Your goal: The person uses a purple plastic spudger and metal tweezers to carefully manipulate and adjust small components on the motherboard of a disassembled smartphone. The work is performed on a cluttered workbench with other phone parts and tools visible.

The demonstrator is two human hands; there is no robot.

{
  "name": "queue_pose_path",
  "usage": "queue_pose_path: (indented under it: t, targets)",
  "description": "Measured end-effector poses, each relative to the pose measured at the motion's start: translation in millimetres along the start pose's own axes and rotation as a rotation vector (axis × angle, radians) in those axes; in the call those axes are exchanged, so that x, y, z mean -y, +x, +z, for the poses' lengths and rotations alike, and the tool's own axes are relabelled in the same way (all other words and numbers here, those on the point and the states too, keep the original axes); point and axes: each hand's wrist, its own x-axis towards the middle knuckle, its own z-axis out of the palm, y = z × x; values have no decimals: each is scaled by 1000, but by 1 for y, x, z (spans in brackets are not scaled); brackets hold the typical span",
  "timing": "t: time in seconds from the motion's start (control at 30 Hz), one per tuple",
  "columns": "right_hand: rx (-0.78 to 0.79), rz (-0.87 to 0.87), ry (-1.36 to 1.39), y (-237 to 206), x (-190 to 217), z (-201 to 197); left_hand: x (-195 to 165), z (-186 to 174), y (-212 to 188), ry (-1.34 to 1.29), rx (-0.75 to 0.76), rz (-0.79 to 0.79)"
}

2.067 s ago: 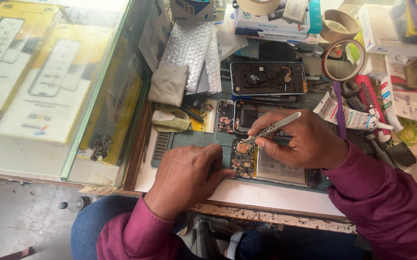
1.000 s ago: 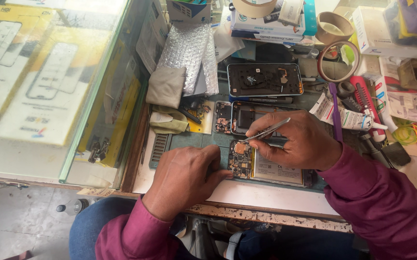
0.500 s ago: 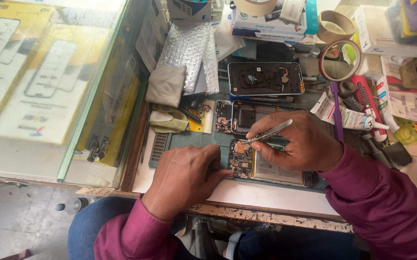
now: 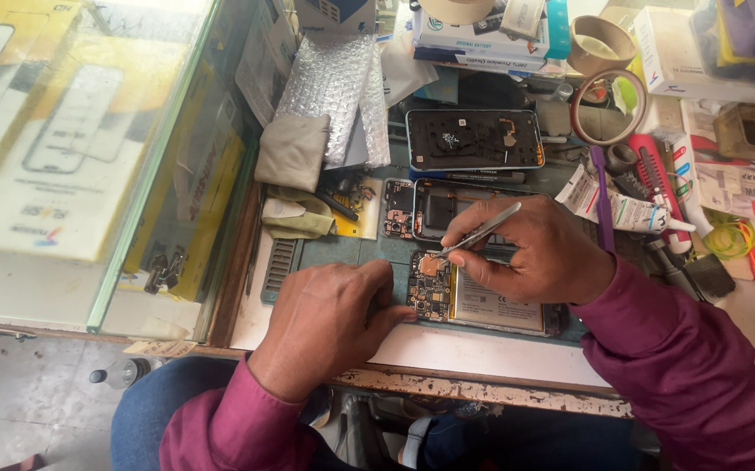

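The right hand (image 4: pixel 534 253) has its grip closed on slim silver metal tweezers (image 4: pixel 478 234), pinched between thumb and forefinger, and their tips touch a small round copper-coloured part (image 4: pixel 430 264) on the opened phone with its exposed green circuit board and pale battery (image 4: pixel 473 301); this phone lies flat on the dark green work mat (image 4: pixel 343 253) near the front edge of the surface (image 4: pixel 482 353), just in front of the person; the left hand (image 4: pixel 329 318) rests palm down on the mat with its fingers curled loosely, holding nothing, its fingertips touching the left edge of the phone's board; both arms wear maroon sleeves (image 4: pixel 691 366); just behind the opened phone lies a second bare phone frame with dark inner parts (image 4: pixel 434 209), and behind that a black phone back panel with an orange rim (image 4: pixel 473 139); a sheet of clear bubble wrap (image 4: pixel 334 83) and a folded grey cloth (image 4: pixel 292 150) lie to the left rear; a roll of brown tape (image 4: pixel 604 39) and a white tube (image 4: pixel 626 208) sit to the right; a glass display case with yellow boxes (image 4: pixel 72 148) stands on the far left.
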Motion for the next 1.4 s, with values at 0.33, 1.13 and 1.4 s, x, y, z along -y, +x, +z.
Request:
queue_pose_path:
  t: [0.33,1.13,1.4]
  targets:
    - [-22,-14,-20,1,1,1,-1,-1,0,-2,6,-3]
    - [-15,66,-58,5,4,3,-1,-1,0,-12,-7,8]
    - [-11,89,-42,6,3,2,-1,-1,0,-13,-15,16]
